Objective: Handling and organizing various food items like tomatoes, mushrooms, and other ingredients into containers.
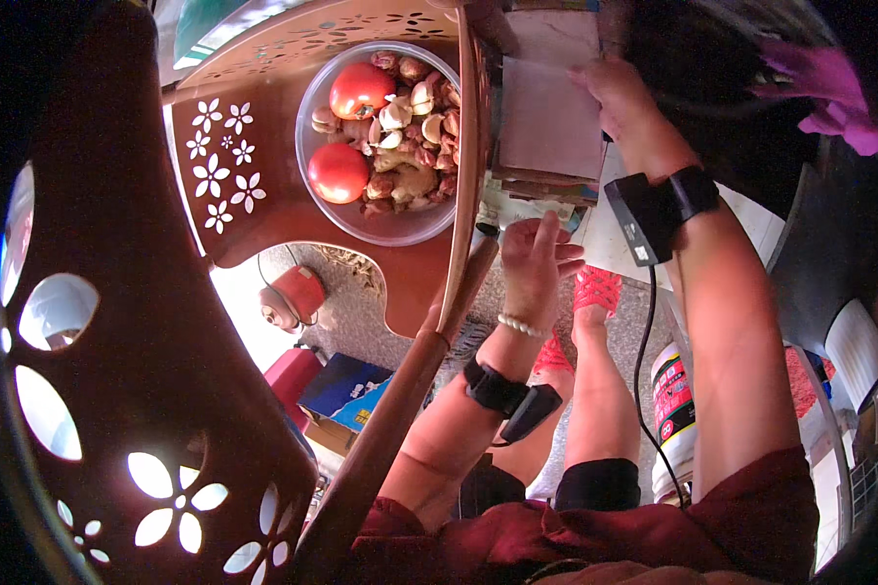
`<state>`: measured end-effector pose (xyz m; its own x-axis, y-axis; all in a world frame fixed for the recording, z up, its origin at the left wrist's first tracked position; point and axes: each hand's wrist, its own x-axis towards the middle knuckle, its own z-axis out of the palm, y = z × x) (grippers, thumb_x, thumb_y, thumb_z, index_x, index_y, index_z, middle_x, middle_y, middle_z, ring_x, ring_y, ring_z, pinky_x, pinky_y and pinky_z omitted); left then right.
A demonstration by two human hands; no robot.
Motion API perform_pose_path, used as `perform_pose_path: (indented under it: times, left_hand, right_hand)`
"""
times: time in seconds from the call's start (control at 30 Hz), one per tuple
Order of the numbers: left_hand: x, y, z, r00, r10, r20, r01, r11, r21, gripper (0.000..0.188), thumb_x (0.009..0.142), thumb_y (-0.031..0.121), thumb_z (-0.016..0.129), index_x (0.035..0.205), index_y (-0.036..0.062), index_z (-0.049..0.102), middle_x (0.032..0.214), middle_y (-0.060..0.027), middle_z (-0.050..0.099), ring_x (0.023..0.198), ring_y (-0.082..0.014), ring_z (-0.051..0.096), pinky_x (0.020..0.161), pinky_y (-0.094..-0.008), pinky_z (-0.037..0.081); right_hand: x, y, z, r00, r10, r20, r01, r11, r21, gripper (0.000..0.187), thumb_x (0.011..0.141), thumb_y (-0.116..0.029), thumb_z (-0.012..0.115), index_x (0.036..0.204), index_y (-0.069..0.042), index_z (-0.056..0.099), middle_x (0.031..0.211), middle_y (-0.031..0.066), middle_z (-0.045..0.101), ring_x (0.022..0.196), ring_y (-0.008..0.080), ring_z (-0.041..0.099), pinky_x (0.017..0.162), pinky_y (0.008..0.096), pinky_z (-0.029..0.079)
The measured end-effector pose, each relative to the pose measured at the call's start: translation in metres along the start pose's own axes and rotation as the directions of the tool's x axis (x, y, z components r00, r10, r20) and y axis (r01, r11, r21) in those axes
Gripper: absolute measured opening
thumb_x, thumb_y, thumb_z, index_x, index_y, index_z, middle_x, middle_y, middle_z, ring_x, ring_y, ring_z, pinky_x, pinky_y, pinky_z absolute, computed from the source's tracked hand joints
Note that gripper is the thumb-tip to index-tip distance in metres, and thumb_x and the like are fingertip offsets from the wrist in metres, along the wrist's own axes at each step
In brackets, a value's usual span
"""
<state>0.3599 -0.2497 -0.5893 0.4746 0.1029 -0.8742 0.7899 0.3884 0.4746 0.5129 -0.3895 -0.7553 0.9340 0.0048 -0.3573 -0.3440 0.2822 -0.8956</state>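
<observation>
My right hand [622, 96] is at the right edge of a pale flat sheet [548, 117], fingers over its edge; the thumb side is partly hidden. That sheet lies on top of a stack of thin, brown-edged layers [544, 187]. Below the stack's near end, my left hand [537, 252] is raised with fingers apart, the index pointing up, and nothing visible in it. A beaded bracelet [523, 326] circles the left wrist. Each forearm wears a strapped black device; a cable hangs from the right one.
Left stands a brown plastic rack [254, 229] with flower-shaped cutouts. Its shelf holds a clear round tub [314, 207] with tomatoes, garlic, ginger and small reddish bulbs. Lower are a red-and-beige appliance [293, 295], a blue box [346, 388] and a white bucket [675, 409]. Pink cloth [829, 88] hangs upper right.
</observation>
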Motion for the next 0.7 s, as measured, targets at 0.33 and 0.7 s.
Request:
perform_pose_path:
  times: [0.33,0.7]
  left_hand:
    - [-0.036,-0.013,-0.079,0.946,-0.262,0.189,0.262,0.965,0.028,0.024,0.09,0.021,0.049,0.102,0.0008,0.054,0.093,-0.0108,0.06,0.083,-0.0195,0.06,0.074,-0.0308,0.05]
    - [-0.011,0.043,-0.122,0.706,-0.334,0.624,0.705,0.409,-0.579,0.023,0.089,0.013,0.045,0.103,-0.0033,0.053,0.094,-0.0145,0.06,0.089,-0.0235,0.06,0.078,-0.0371,0.051]
  right_hand:
    - [0.012,-0.036,0.039,0.937,0.051,-0.346,-0.14,0.961,-0.238,0.015,0.066,-0.009,0.061,0.076,0.002,0.059,0.068,0.0091,0.057,0.059,0.0203,0.054,0.054,0.0367,0.043]
    - [-0.003,-0.025,0.029,0.986,0.165,0.01,-0.164,0.976,0.14,0.025,0.071,-0.004,0.057,0.096,0.002,0.057,0.088,0.0129,0.061,0.077,0.0228,0.058,0.07,0.036,0.047]
